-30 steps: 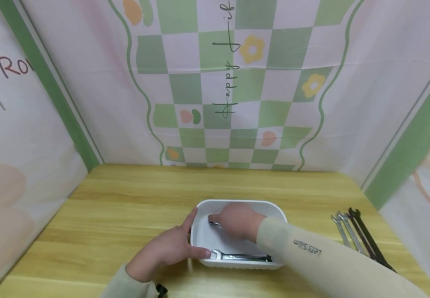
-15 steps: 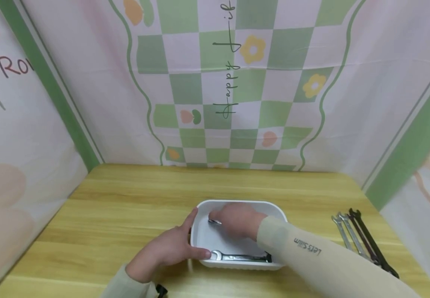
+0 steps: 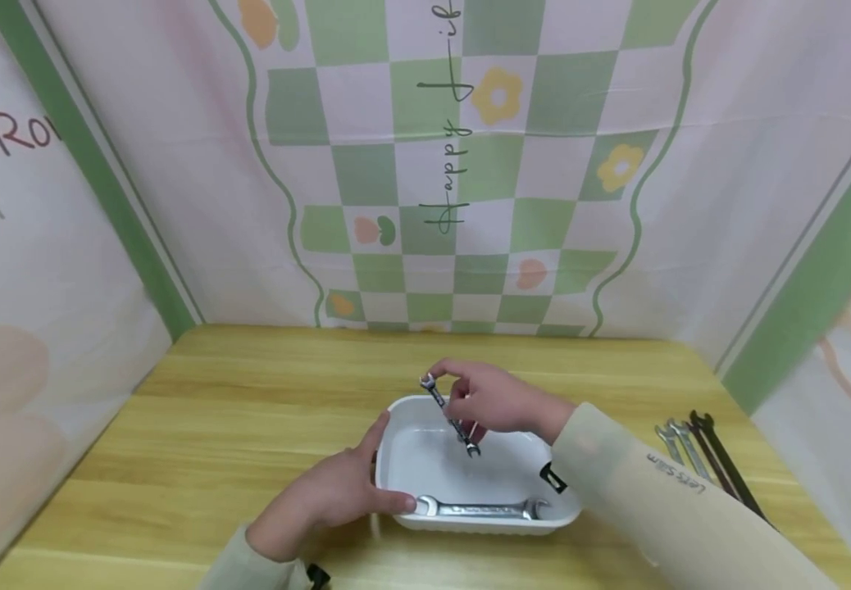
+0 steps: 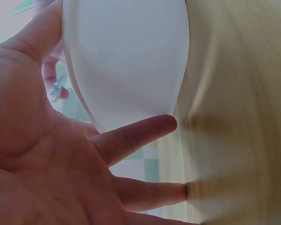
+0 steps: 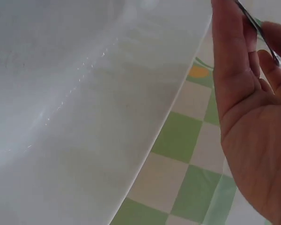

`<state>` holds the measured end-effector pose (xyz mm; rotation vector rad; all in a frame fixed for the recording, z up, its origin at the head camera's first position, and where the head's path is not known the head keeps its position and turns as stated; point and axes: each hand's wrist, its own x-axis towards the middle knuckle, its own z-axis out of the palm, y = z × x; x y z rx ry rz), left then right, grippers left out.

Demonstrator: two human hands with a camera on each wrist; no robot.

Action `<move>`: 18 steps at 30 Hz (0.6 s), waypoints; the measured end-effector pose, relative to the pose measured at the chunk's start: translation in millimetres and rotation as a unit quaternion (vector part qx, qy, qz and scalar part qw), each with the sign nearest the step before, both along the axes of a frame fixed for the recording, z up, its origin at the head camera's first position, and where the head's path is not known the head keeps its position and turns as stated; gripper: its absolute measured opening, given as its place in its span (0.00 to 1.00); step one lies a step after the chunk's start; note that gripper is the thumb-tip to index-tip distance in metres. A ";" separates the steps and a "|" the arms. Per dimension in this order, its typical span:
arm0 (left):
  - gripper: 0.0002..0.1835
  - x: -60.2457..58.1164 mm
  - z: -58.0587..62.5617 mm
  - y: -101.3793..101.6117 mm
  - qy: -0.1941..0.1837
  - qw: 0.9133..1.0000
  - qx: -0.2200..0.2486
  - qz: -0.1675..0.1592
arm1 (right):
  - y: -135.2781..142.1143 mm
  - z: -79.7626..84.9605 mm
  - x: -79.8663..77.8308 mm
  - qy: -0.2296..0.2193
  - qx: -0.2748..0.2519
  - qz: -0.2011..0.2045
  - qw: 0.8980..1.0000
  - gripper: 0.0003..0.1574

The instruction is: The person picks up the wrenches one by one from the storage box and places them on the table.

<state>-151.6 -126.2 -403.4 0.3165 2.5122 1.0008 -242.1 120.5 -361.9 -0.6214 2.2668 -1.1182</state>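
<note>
My right hand [image 3: 502, 397] pinches a small double open-ended wrench [image 3: 457, 422], held slanted over a white dish [image 3: 433, 463]. In the right wrist view only a thin metal edge of that wrench [image 5: 258, 30] shows between fingers and thumb. My left hand [image 3: 344, 487] holds the dish's left end, thumb over the rim and fingers spread outside. The left wrist view shows its straight fingers [image 4: 140, 136] beside the dish wall [image 4: 126, 61]. A larger silver open-ended wrench [image 3: 480, 510] lies inside along the near wall, one end beside the left thumb.
On the wooden table [image 3: 263, 410], several silver and dark wrenches [image 3: 698, 451] lie side by side at the right, partly hidden by the right sleeve [image 3: 654, 483]. A patterned cloth [image 3: 433, 270] hangs behind the table.
My right hand has lifted the small wrench up from the dish's floor, moving slightly back and right. The larger wrench's right end is now uncovered. The left hand stays put.
</note>
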 end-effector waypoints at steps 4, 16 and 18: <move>0.69 0.7 -1.0 -0.6 0.001 1.000 0.003 0.002 | 6.6 0.3 -3.3 -0.037 -0.069 -0.040 0.996 0.25; 0.69 2.4 -1.6 -1.6 0.004 1.000 0.005 0.004 | 33.1 2.7 -11.1 -0.080 -0.142 -0.117 0.980 0.21; 0.69 2.7 -1.4 -1.6 0.005 1.000 0.004 0.005 | 40.7 3.2 -12.9 -0.082 -0.149 -0.126 0.977 0.21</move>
